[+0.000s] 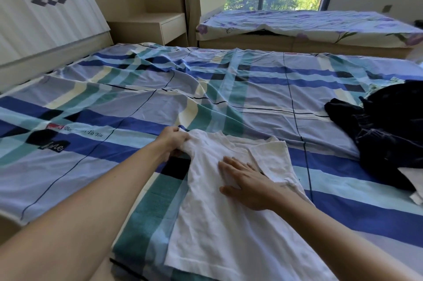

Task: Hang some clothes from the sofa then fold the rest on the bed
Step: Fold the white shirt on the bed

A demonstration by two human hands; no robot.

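A white T-shirt [229, 230] lies spread on the bed [114, 102], its hem toward me and its collar end away. My left hand [174, 141] grips a bunched fold of the shirt at its far left shoulder. My right hand [247, 182] lies flat on the shirt's chest with straight, spread fingers, pressing the cloth down. One short sleeve [272, 154] lies folded across to the right of my right hand.
A heap of dark clothes [386, 134] lies on the bed at the right, with a bit of white cloth [414, 180] under its near edge. Beyond the bed are a sofa bench with floral cover [309, 24], a bedside shelf [158, 26] and a window.
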